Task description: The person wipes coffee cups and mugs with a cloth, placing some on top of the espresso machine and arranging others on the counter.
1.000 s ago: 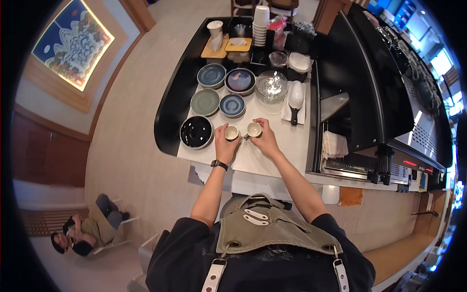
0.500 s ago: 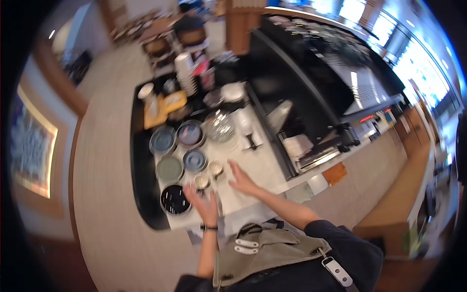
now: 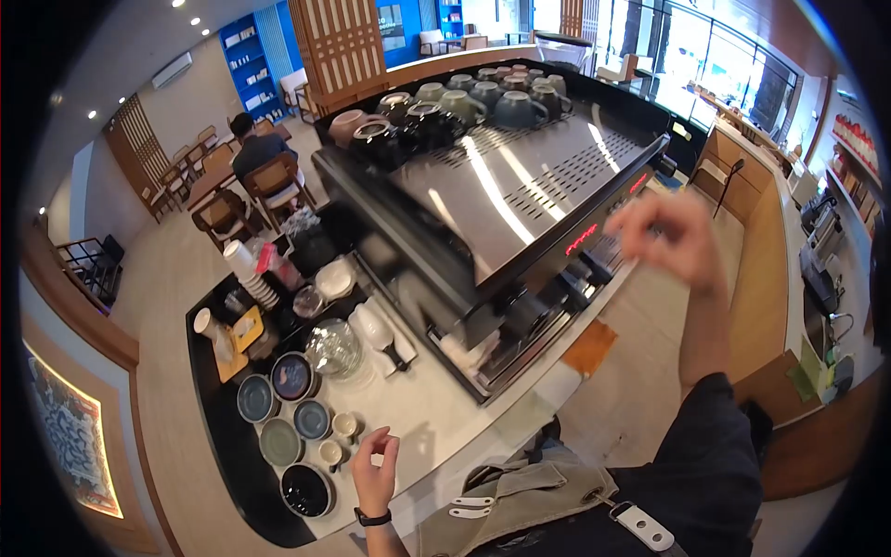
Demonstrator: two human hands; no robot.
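Note:
My left hand [image 3: 374,473], with a dark band at the wrist, is held over the counter's near edge. Its fingers are loosely bent, the thumb stands apart, and nothing is in it. Closest to it are two small cream cups [image 3: 330,453] and a glossy black bowl [image 3: 306,490]. Raised at the right, my right hand [image 3: 673,237] is in front of the espresso machine's [image 3: 506,195] red-lit panel. Motion smears its curled fingers; no held thing shows, and contact with the machine cannot be made out.
Upturned cups [image 3: 515,110] crowd the machine's top. On the counter [image 3: 418,436] are blue and green saucers [image 3: 281,443], a glass dome [image 3: 335,348], a white scoop-like tool [image 3: 373,330] and stacked paper cups [image 3: 251,276]. An orange cloth [image 3: 590,348] hangs by the front edge. Another person [image 3: 260,153] sits far back.
The view has swung right and up. My right hand has gone from above the counter to in front of the machine's panel. My left hand stays near the small cups, its fingers more bent.

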